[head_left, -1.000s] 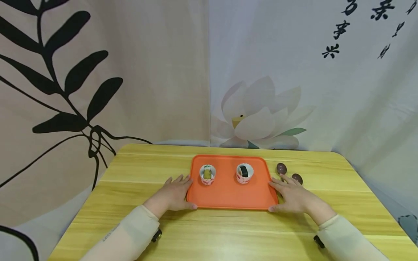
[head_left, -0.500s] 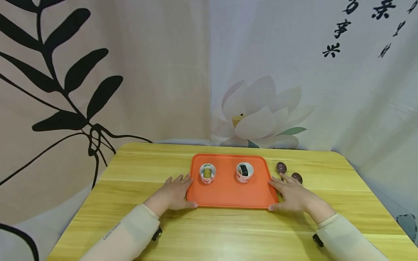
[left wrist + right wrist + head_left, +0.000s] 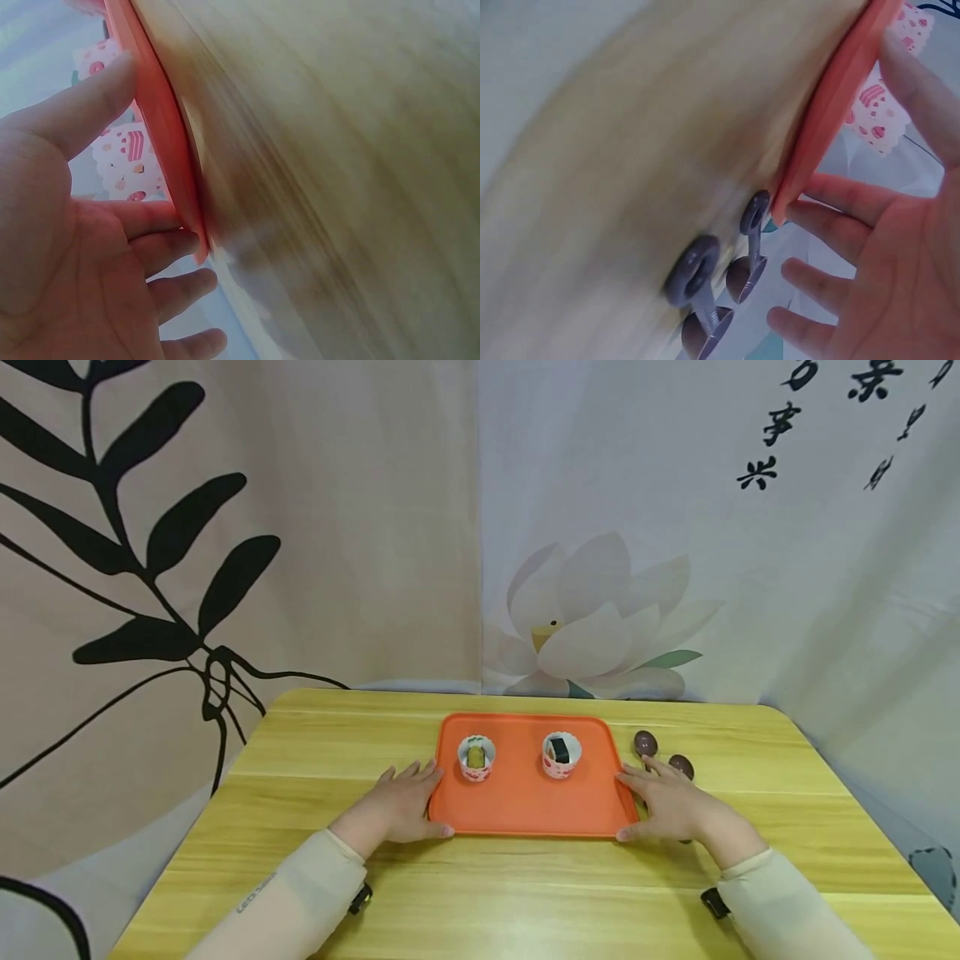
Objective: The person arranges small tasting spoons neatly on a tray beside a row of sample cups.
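An orange tray (image 3: 532, 814) lies on the wooden table. My left hand (image 3: 401, 807) touches its left side, thumb at the near corner, fingers spread and fairly straight. At the opposite side my right hand (image 3: 667, 806) rests in the same way, its thumb on the near right corner. Two white paper cups with pink prints stand on the tray. The left cup (image 3: 476, 772) holds a yellow-green piece (image 3: 476, 757) that looks like food. Inside the right cup (image 3: 557, 772) is a piece with a black band (image 3: 560, 750), like sushi.
Two brown scoops with ring handles lie right of the tray: a farther scoop (image 3: 645, 743) and a nearer scoop (image 3: 681, 766), partly behind my right hand. Their ring handles (image 3: 694, 270) show in the right wrist view. A printed curtain (image 3: 375, 527) hangs behind the table (image 3: 480, 902).
My right forearm and wrist have shifted slightly to the left. Both hands stay at the tray's sides, and the tray and cups have not visibly moved.
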The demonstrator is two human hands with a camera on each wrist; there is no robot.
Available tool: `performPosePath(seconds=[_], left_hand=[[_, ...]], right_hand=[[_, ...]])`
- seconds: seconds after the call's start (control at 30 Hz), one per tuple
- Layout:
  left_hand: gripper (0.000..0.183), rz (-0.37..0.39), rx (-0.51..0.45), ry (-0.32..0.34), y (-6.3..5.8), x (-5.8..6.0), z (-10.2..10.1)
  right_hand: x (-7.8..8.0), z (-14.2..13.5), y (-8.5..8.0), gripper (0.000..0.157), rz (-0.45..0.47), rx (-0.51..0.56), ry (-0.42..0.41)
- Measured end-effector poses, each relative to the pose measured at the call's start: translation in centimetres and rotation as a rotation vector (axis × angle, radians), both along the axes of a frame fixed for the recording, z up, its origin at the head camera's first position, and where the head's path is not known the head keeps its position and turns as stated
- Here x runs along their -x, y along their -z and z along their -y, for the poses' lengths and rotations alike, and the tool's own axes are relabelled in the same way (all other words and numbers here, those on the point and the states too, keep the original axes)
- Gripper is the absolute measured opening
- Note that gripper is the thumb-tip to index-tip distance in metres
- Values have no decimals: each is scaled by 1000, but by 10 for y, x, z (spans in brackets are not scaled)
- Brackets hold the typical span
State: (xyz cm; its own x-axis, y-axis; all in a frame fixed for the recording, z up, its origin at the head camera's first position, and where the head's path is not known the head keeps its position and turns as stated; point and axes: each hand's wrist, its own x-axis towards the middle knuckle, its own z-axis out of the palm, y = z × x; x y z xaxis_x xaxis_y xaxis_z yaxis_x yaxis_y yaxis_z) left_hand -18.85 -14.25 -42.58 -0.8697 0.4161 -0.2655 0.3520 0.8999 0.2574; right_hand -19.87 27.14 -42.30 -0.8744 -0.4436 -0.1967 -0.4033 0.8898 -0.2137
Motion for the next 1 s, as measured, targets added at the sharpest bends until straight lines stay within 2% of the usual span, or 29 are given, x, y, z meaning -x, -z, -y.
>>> performPosePath(seconds=[0.27, 0.53, 0.77, 1.0], left_hand=[[96, -2, -9, -14, 3, -1, 0], [98, -13, 0, -18, 7, 0, -1], [98, -9, -8, -33, 10, 1, -1], [98, 8, -30, -44, 7, 0, -1]], right_hand=[[-3, 2, -3, 89, 2, 13, 4], [-8, -5, -7, 78, -19, 93, 2], [-12, -12, -11, 81, -22, 149, 5], [-16, -19, -13, 78, -12, 182, 11]])
